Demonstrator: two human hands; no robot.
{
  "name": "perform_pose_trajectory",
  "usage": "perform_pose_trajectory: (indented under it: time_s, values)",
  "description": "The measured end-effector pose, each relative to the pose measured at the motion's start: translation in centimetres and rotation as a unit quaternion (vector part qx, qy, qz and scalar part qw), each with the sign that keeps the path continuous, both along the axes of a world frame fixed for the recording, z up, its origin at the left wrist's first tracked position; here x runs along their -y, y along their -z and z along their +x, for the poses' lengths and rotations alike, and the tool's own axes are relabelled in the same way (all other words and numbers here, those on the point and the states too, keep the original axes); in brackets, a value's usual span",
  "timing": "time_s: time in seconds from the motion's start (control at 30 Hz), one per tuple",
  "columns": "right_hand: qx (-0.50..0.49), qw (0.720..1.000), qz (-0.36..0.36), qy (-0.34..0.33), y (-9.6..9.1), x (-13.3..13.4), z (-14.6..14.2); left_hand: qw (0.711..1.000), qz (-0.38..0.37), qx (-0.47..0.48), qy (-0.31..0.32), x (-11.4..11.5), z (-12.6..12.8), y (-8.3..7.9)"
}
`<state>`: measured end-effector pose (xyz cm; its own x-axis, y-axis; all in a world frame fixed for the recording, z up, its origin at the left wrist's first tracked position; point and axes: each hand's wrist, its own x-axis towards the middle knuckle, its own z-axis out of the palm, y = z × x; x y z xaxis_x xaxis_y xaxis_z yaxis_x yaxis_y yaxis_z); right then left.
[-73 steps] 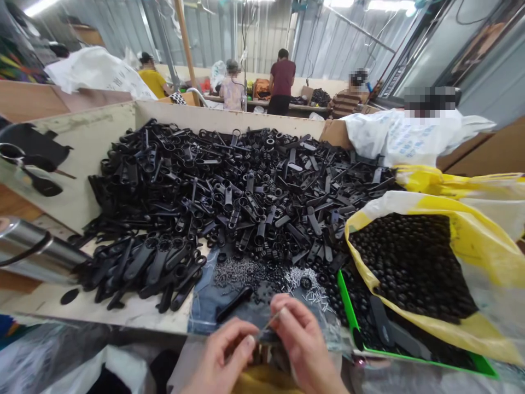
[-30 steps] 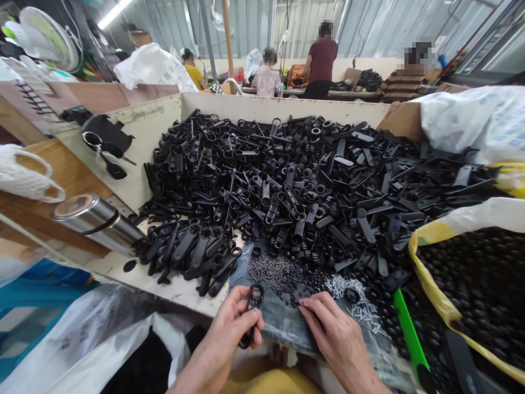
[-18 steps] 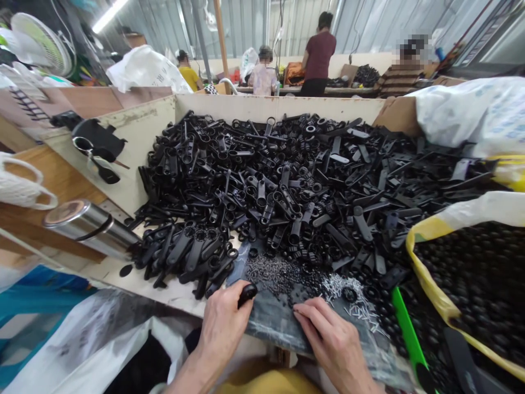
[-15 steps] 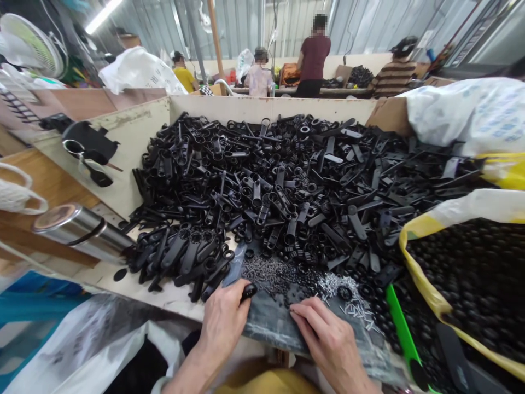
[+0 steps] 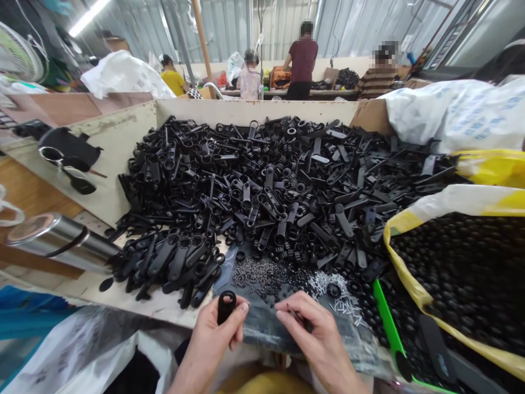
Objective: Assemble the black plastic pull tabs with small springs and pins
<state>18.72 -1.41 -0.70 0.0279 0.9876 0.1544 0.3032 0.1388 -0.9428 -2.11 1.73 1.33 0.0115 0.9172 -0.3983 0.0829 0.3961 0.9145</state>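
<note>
My left hand [image 5: 219, 334] grips a black plastic part with a ring-shaped end [image 5: 226, 307], the ring turned up toward me. To its right, my right hand [image 5: 309, 334] is closed in a pinch above the dark work mat [image 5: 266, 323]. Something small and dark shows among its fingers, too small to name. Just beyond both hands lies a spread of tiny dark pieces [image 5: 258, 273]. A heap of silvery pins [image 5: 342, 298] sits past my right hand. Left of my left hand, several black arm-like plastic parts [image 5: 178, 262] are laid in a pile.
A large heap of black plastic parts [image 5: 246, 186] fills the walled bench. At the right stands a yellow-edged bag [image 5: 391, 241] of black round pieces, beside a green strip [image 5: 388, 317]. A steel flask [image 5: 65, 241] lies at the left. Several people work in the background.
My left hand has turned the black part so its ring end faces up. My right hand has shifted slightly left and its fingers have rolled open toward me. The view has shifted a little right.
</note>
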Motion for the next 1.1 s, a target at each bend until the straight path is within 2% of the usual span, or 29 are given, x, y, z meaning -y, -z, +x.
perform_pose_trajectory:
  time_s: [0.07,0.17,0.23,0.3,0.37,0.43,0.5,0.53,0.7,0.77,0.83,0.9,1.0,1.1]
  values:
    - [-0.076,0.996,-0.047,0.017,-0.6,-0.6,-0.8,0.999,-0.018,0.04,-0.004,0.2,0.7,0.0]
    - [-0.14,0.984,-0.112,0.016,-0.5,-1.4,-1.8,0.999,-0.009,0.042,0.009,0.1,1.1,0.5]
    - [-0.155,0.978,-0.137,0.01,-0.1,-1.8,-2.3,0.999,0.014,0.004,0.042,0.0,1.0,0.9]
    - [-0.155,0.976,-0.152,0.008,0.1,-2.0,-2.6,0.991,0.084,-0.069,0.083,0.1,0.8,1.1]
    - [-0.142,0.977,-0.159,0.008,0.1,-1.9,-2.7,0.958,0.211,-0.153,0.12,0.3,0.5,1.2]
    - [-0.116,0.98,-0.163,0.014,-0.1,-1.8,-2.8,0.902,0.346,-0.219,0.14,0.5,0.4,1.4]
    - [-0.083,0.984,-0.156,0.025,-0.3,-1.7,-2.9,0.856,0.422,-0.262,0.145,0.6,0.4,1.7]
    - [-0.064,0.987,-0.145,0.032,-0.4,-1.7,-2.8,0.845,0.431,-0.28,0.144,0.5,0.5,1.9]
    - [-0.004,0.994,-0.081,0.07,-0.1,-1.9,-2.2,0.843,0.362,-0.371,0.142,-0.2,0.0,2.7]
    - [-0.014,0.994,-0.091,0.065,0.2,-2.0,-1.9,0.844,0.351,-0.378,0.145,-0.6,-0.4,2.8]
    - [-0.043,0.991,-0.111,0.057,0.4,-1.9,-1.8,0.858,0.337,-0.362,0.139,-0.7,-0.5,2.4]
    - [-0.08,0.987,-0.126,0.06,0.3,-1.8,-1.9,0.901,0.278,-0.311,0.121,-0.8,-0.2,1.8]
    - [-0.127,0.981,-0.128,0.069,-0.2,-1.3,-2.3,0.974,0.129,-0.149,0.114,-0.7,0.6,0.7]
    - [-0.132,0.985,-0.094,0.057,-1.0,-1.0,-2.6,0.992,0.013,0.01,0.127,-0.6,1.3,0.1]
